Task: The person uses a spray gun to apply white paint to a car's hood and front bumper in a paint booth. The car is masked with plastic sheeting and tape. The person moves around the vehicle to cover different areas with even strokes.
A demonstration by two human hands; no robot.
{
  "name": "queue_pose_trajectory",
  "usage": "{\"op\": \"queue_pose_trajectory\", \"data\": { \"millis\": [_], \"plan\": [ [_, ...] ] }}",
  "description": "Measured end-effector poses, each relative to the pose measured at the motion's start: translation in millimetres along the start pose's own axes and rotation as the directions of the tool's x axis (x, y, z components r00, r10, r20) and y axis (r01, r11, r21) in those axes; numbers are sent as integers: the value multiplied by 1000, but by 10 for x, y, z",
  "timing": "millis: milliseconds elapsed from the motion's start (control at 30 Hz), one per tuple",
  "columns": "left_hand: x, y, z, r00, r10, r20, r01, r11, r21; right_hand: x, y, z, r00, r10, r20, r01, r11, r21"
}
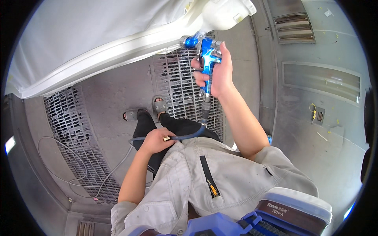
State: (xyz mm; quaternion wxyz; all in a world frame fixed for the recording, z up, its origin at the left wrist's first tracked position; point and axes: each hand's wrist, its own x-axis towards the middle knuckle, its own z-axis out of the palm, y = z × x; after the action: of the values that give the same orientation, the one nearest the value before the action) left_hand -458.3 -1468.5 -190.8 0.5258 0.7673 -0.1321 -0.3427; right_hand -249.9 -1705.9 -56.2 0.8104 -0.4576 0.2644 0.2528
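My right hand (221, 74) is wrapped round the handle of a blue spray gun (206, 59), with fingers at its trigger. The gun's white paint cup (226, 15) sits at the top of the view, and its nozzle points left towards a long white body panel (102, 49). From the base of the handle a dark blue air hose (193, 134) curves down across my waist. My left hand (158, 141) is closed round that hose in front of my thigh. A small pale piece shows by its fingers; I cannot tell what it is.
Light grey sheeting (90, 23) covers the area above the panel. Metal floor grates (76, 126) run through the grey floor. A thin grey hose (84, 157) lies looped at the left. The right wall (311, 106) carries vents. My respirator (293, 210) intrudes at the bottom.
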Motion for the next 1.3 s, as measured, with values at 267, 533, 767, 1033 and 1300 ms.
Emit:
{"op": "queue_pose_trajectory", "data": {
  "millis": [267, 533, 767, 1033, 1300],
  "plan": [
    [-37, 4, 40, 994, -81, -79, 85, 995, 48, 109, 140, -61, 885, -385, -262, 332, 916, -227],
    [6, 124, -145, 997, -70, -38, 68, 997, -41, -166, 49, -37, 939, -271, -210, 265, 963, -57],
    [159, 443, -247, 971, 19, 239, -47, 993, 109, -306, -16, 47, 926, -284, -248, 279, 959, -58],
    [243, 675, -356, 921, 101, 375, -101, 995, -19, -325, 30, -148, 998, 21, 57, -29, 988, 151],
    [652, 923, -129, 998, 42, 40, 5, 618, -786, -438, 202, -137, 998, -54, 27, 49, 987, 155]
  ]
}}
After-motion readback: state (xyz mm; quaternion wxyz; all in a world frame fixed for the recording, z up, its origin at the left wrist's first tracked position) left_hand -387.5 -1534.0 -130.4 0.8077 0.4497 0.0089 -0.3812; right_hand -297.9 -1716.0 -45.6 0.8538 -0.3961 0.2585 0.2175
